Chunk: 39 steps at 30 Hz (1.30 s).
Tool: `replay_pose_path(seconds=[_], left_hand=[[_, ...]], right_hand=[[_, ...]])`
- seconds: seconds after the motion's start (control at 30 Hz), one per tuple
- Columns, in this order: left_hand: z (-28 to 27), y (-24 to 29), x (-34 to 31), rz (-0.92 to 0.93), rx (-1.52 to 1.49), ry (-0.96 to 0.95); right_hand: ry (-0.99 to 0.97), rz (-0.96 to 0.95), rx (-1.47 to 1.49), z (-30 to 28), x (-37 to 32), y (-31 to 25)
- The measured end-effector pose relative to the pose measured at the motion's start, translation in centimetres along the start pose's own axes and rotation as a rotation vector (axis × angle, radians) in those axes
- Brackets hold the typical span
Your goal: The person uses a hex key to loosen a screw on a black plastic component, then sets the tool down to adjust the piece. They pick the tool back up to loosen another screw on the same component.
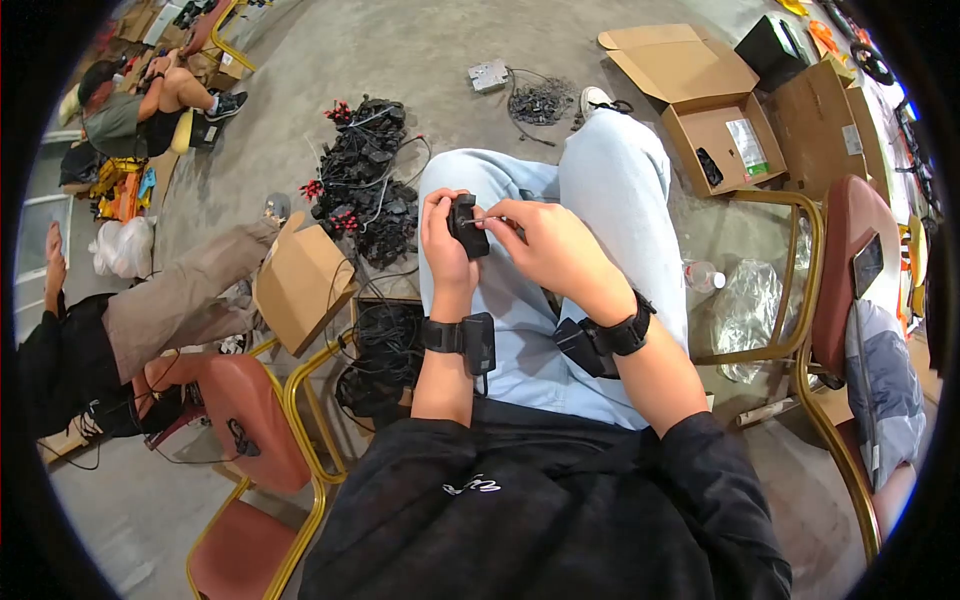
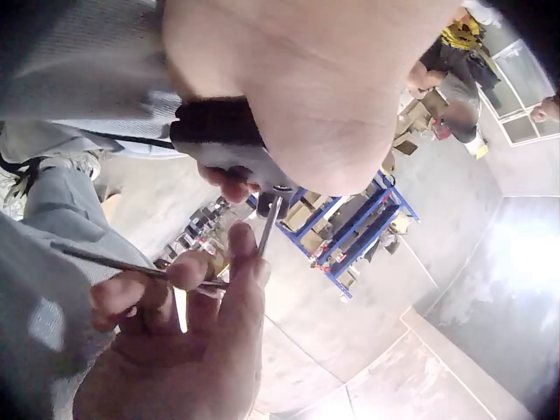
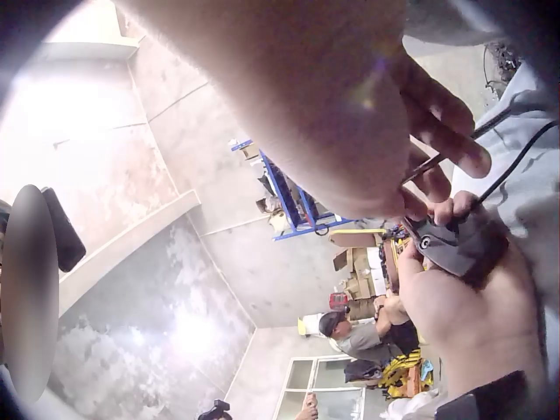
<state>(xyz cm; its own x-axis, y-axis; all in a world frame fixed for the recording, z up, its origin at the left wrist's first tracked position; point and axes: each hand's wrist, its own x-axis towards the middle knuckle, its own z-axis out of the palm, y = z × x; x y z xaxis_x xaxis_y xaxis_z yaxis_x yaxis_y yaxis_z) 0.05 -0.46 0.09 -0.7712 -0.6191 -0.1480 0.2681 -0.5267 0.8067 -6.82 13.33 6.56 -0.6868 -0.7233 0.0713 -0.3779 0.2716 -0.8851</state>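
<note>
A small black device (image 1: 464, 232) is gripped in my left hand (image 1: 446, 250), above the lap. Opposite it, my right hand (image 1: 548, 245) pinches a thin metal tool (image 1: 481, 219) between thumb and fingers. In the left wrist view the tool (image 2: 270, 229) looks bent, with one arm touching or very near a round hole in the device (image 2: 232, 144) and the other lying across the right hand's fingers (image 2: 188, 271). From the right wrist, a round screw or hole shows on the device (image 3: 464, 247), and a black cable runs beside it.
Tangled black parts and cables (image 1: 370, 180) lie on the floor ahead. Open cardboard boxes (image 1: 725, 135) stand at front right, another box (image 1: 303, 285) at left. Chairs (image 1: 250, 420) flank both sides; two people sit at left. A grey metal block (image 1: 488, 76) lies farther ahead.
</note>
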Motion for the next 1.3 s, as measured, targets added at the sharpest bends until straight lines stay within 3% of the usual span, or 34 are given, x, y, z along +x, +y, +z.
replay_pose_path(seconds=[0.23,0.3,0.8,0.93,1.0,1.1,1.23,1.3], left_hand=[[-0.09,0.02,0.07,-0.011,-0.014,-0.013],[-0.01,-0.01,0.1,-0.007,0.017,-0.008],[-0.36,-0.39,0.27,0.006,0.113,0.006],[-0.35,-0.53,0.28,0.007,0.122,0.014],[-0.31,-0.58,0.26,0.005,0.128,0.037],[-0.28,-0.64,0.23,0.026,0.127,0.023],[-0.26,-0.75,0.29,0.039,0.157,0.039],[-0.04,-0.58,0.22,0.042,0.156,0.041]], right_hand=[[0.016,-0.102,-0.024,0.42,-0.12,0.3],[0.093,-0.245,-0.088,0.67,0.03,0.79],[0.114,-0.385,-0.374,0.16,-0.22,-0.01],[0.151,-0.384,-0.388,0.28,-0.38,-0.08],[0.052,-0.215,-0.356,0.29,-0.52,-0.1],[0.055,-0.167,-0.334,0.3,-0.47,0.15],[0.181,-0.321,-0.327,0.53,-0.32,0.4],[0.08,-0.146,-0.246,0.43,-0.57,0.19]])
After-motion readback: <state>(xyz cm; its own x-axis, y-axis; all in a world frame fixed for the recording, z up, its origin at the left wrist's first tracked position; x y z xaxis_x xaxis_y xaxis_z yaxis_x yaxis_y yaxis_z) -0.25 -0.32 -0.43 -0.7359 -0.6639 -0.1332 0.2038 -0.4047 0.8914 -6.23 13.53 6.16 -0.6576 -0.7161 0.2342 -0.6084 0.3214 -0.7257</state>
